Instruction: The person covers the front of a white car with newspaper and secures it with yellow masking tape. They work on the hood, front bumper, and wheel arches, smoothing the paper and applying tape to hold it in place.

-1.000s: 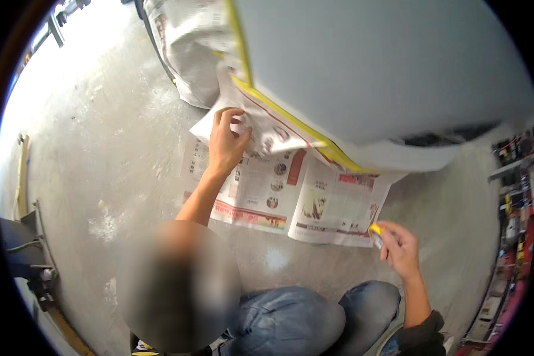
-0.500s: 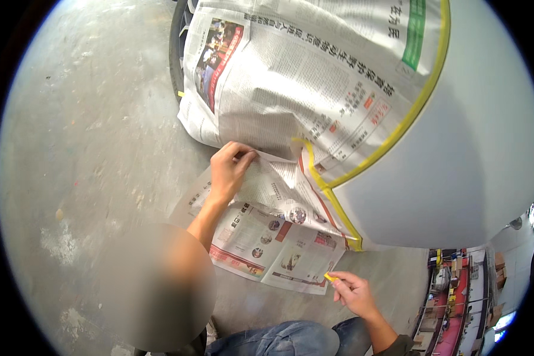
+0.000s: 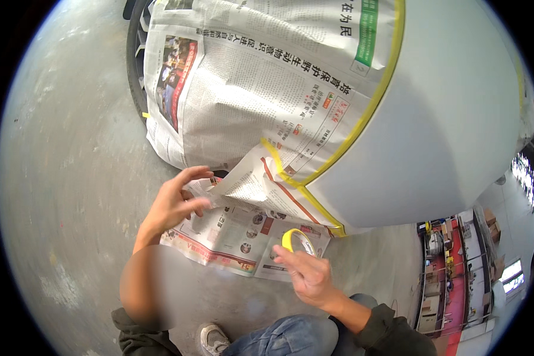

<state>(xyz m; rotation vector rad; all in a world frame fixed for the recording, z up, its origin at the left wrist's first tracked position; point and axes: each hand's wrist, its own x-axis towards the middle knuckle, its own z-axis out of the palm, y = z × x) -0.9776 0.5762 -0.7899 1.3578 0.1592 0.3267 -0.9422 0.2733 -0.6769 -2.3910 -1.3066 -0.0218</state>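
A large newspaper sheet (image 3: 243, 89) covers the wheel area of a white car body panel (image 3: 433, 118), its edge held by yellow masking tape (image 3: 362, 139). Below it hangs a second newspaper sheet (image 3: 225, 228), taped along its right edge, creased and folded, reaching down to the floor. My left hand (image 3: 175, 202) is at this lower sheet's upper left edge, fingers spread and slightly blurred, with nothing held that I can see. In my right hand (image 3: 311, 276) is a roll of yellow masking tape (image 3: 289, 239), held up in front of the lower sheet.
Part of a black tyre (image 3: 135, 65) shows at the left of the covered area. Grey concrete floor (image 3: 71, 178) spreads to the left. My knee (image 3: 285, 338) and shoe (image 3: 212, 338) are at the bottom. Shelving with boxes and tools (image 3: 451, 273) stands at the lower right.
My left hand has let go of the lower sheet's edge and moved down-left, fingers opening. My right hand has risen to the left, the tape roll now plainly in view. The view has shifted.
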